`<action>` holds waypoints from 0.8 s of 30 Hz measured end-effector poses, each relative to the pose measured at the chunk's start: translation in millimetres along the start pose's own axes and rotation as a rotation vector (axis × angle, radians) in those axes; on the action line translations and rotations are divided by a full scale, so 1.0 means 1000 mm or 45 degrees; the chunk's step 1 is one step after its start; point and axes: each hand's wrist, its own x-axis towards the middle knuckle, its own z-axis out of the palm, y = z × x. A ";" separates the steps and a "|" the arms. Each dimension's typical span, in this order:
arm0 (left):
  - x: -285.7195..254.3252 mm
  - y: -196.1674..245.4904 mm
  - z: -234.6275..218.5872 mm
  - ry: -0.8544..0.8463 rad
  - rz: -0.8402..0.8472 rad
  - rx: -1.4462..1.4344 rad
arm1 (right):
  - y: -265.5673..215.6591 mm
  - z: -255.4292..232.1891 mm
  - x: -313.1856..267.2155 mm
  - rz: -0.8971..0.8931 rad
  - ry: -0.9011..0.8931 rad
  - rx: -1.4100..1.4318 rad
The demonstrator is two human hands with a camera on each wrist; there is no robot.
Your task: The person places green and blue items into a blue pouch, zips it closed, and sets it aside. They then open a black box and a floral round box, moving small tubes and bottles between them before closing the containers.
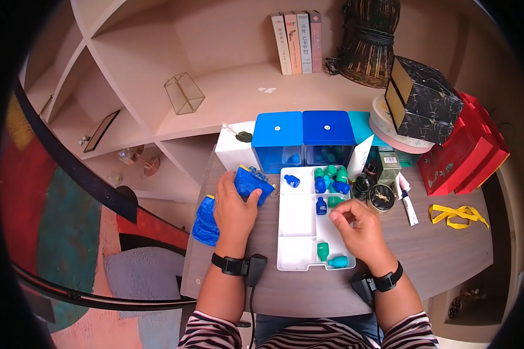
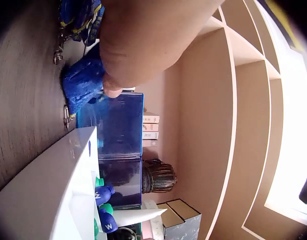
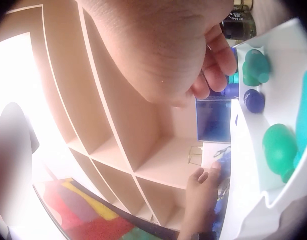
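My left hand [image 1: 236, 212] grips a blue pouch [image 1: 251, 185] with a yellow-trimmed edge, its thumb lying over the front. In the left wrist view, a metal clasp hangs by the pouch [image 2: 83, 82]. Another blue pouch [image 1: 205, 224] lies on the table beside that wrist. My right hand [image 1: 361, 230] hovers over the right side of a white divided tray [image 1: 297, 218], fingers loosely bent and nothing visible in them. Near its fingertips are a dark blue bottle-shaped piece [image 1: 321, 206] and a green one [image 1: 335, 201]. Several more fill the tray's top right compartment.
Light blue [image 1: 278, 131] and dark blue [image 1: 329, 131] bins stand behind the tray. To the right are a cosmetic jar [image 1: 381, 198], a white tube [image 1: 410, 209], a yellow ribbon [image 1: 459, 216], red bags [image 1: 463, 151] and stacked boxes [image 1: 422, 99]. Books [image 1: 297, 43] stand on the shelf.
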 end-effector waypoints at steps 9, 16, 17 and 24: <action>-0.004 0.005 -0.006 -0.023 0.108 0.335 | 0.001 0.001 0.000 -0.095 0.025 -0.032; -0.011 0.005 0.000 -0.096 0.166 0.284 | -0.022 -0.014 -0.006 -0.289 -0.452 -0.295; -0.011 0.004 0.002 -0.096 0.164 0.286 | -0.024 -0.014 -0.007 -0.318 -0.523 -0.350; -0.016 0.012 0.006 -0.190 0.124 0.051 | -0.021 -0.012 -0.013 -0.288 -0.633 -0.456</action>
